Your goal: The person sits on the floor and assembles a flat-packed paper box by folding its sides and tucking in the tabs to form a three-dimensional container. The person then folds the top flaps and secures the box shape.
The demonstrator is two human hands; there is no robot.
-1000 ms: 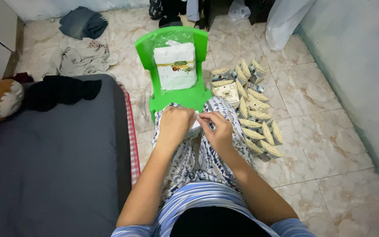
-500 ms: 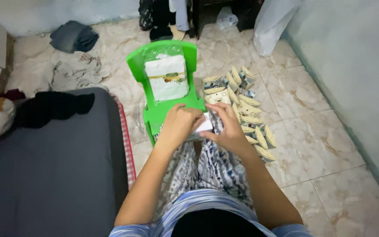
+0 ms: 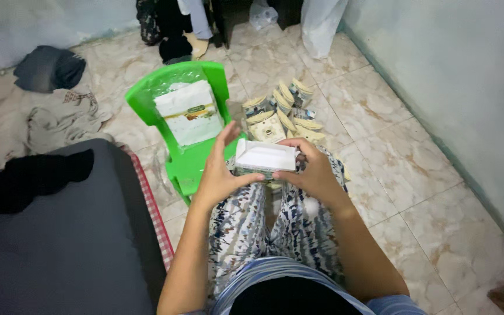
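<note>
box: small white carton (image 3: 265,157), half-formed, flaps up, open side facing the camera; held over the lap, just in front of the green chair (image 3: 191,166).
left hand: (image 3: 221,172) thumb under the box's near edge, fingers (image 3: 227,135) spread upright along its left end. Grasping the box, not clenched.
right hand: (image 3: 313,169) wrapped round the box's right end, fingers curled over the far flap. Also grasping the box.
change: a second ago both hands were bunched low at the chair's front edge with the box barely showing; now it is raised off the chair edge and turned so the white inside shows. Reads as folding moved from flat blank to box shape; the flaps do not look closed yet.
chair load: stack of flat white-and-tan packs (image 3: 191,112) leaning on the chair's back, untouched.
floor pile: heap of folded boxes (image 3: 284,114) on the tiles just right of the chair.
left of chair: dark mattress (image 3: 59,233) with a black cloth (image 3: 30,175); grey clothes (image 3: 59,116) on the floor beyond.
</note>
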